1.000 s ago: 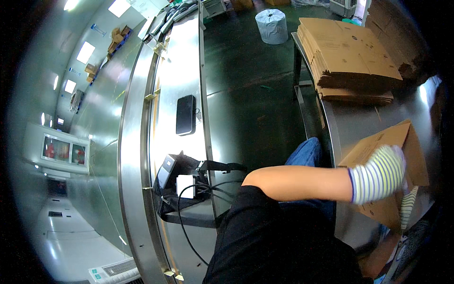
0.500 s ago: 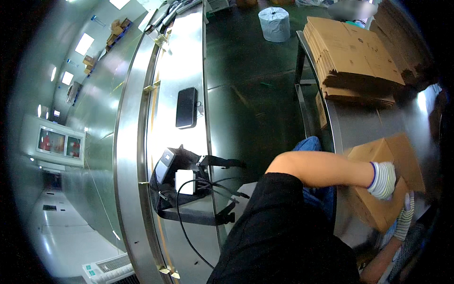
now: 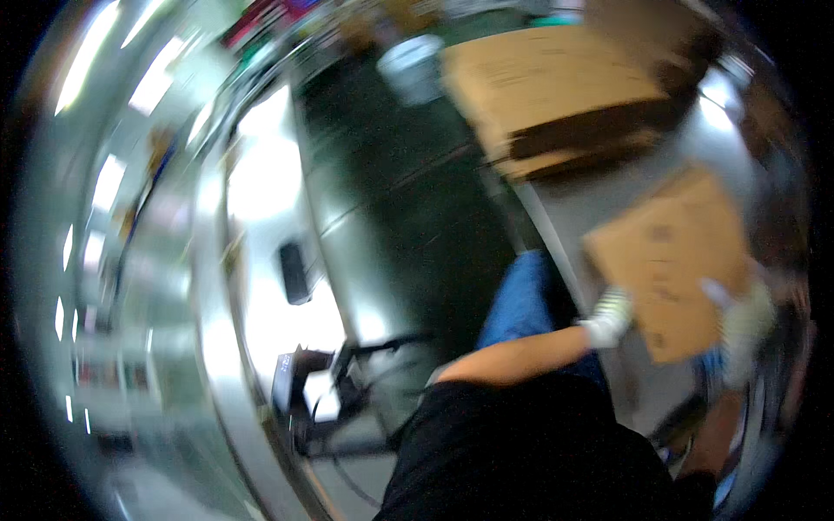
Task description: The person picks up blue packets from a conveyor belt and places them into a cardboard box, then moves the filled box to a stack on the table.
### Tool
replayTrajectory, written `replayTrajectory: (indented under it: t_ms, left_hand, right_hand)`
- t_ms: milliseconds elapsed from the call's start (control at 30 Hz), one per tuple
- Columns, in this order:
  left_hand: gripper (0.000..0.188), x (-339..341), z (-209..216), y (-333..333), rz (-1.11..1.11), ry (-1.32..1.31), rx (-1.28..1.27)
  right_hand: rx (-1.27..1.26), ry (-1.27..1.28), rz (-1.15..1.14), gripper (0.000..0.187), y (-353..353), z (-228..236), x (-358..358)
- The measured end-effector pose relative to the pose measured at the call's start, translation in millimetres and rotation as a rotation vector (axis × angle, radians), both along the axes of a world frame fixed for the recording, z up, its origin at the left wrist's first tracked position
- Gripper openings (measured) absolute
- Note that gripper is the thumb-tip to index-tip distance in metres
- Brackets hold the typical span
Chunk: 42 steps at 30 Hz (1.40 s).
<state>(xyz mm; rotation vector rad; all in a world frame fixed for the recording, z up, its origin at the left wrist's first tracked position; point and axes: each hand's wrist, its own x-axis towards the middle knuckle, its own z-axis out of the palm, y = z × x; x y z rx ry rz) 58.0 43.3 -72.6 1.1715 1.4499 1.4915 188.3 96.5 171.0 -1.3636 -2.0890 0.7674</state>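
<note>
Steel worktop at the right, bearing a stack of flattened cartons; nearer, a tilted brown carton. Gripped, apparently, at its right edge by the right hand, thumb across the face; met at its left edge by the left hand, closure too blurred to tell. Could twist or slip if held unevenly, or buckle if squeezed.

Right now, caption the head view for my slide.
Gloved left hand and right hand on either side of a cardboard box, stacked cardboard on the metal table beyond, all blurred.
</note>
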Motion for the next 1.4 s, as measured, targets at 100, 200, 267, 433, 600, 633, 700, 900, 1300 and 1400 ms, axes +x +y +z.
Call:
replayTrajectory:
  t_ms: [100,200,267,433,600,633,700,900,1300,1400]
  left_hand:
    - [0.052,-82.1,-34.6,-37.5,-0.366,0.613,0.163]
    - [0.033,-149.2,10.4,-40.2,-0.081,-0.213,-0.122]
    - [0.046,-163.2,88.0,-30.2,0.003,0.425,-0.001]
    - [0.044,-120.7,215.2,-1.7,-0.419,1.693,0.329]
    - [0.023,-96.7,215.2,18.2,-0.721,1.62,0.325]
    - [0.023,-90.5,213.0,19.8,-0.742,1.596,0.248]
    - [0.026,-78.1,210.8,17.9,-0.694,1.551,0.356]
    - [0.03,-67.5,199.3,14.7,-0.56,1.506,0.312]
    - [0.018,-75.4,227.7,11.4,-0.759,1.328,0.109]
    - [0.019,-65.6,223.0,13.6,-0.817,1.414,0.093]
  right_hand:
    - [0.054,-0.183,0.188,0.051,11.1,1.3,-11.0]
    - [0.546,-0.481,0.414,0.055,29.8,-44.1,-4.1]
    - [0.637,-0.526,0.533,0.054,41.4,-73.0,5.3]
    - [0.701,-0.341,0.576,0.064,70.9,-62.7,34.0]
    - [0.72,-0.026,0.433,0.047,36.5,-70.0,17.4]
    - [0.714,-0.033,0.459,0.043,20.0,-75.2,15.7]
    - [0.662,0.259,0.42,0.048,-4.9,-75.2,18.7]
    - [0.165,-0.156,-0.115,0.03,79.7,-52.3,199.3]
    - [0.029,-0.772,0.002,0.078,35.0,-134.4,193.4]
    - [0.431,-0.833,0.084,0.065,12.3,-132.2,153.3]
